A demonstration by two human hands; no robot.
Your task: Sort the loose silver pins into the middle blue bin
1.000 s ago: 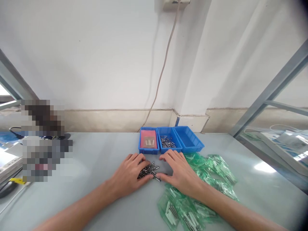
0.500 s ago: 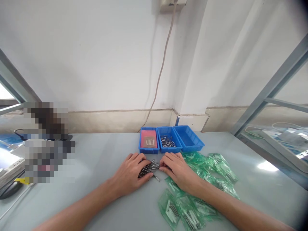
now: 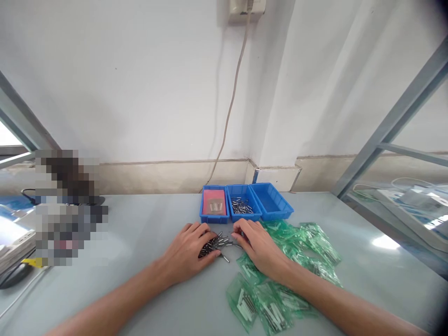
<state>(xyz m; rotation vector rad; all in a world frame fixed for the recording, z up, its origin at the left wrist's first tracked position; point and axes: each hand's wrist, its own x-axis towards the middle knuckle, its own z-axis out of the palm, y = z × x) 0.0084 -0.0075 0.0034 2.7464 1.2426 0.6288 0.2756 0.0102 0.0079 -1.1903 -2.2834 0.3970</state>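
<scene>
A small heap of short metal pins [image 3: 217,244] lies on the grey table between my hands. My left hand [image 3: 187,254] rests flat against the heap's left side, fingers spread and curved over some pins. My right hand [image 3: 257,246] lies on the right of the heap, its fingertips curled in at the pins' edge. Whether they pinch one is hidden. Under and beside my right forearm are several green plastic bags [image 3: 269,303] with pins inside.
Three blue bins stand at the back: one with a pink pad [image 3: 214,203], one with loose pins [image 3: 242,207], one bare [image 3: 271,201]. A cable [image 3: 229,112] runs down the wall. A metal frame [image 3: 388,126] stands right; a blurred patch and clutter lie left.
My right hand has drawn in toward the pin heap, from flat and spread to fingers curled at its edge. My left hand has hardly moved. The view has shifted a little.
</scene>
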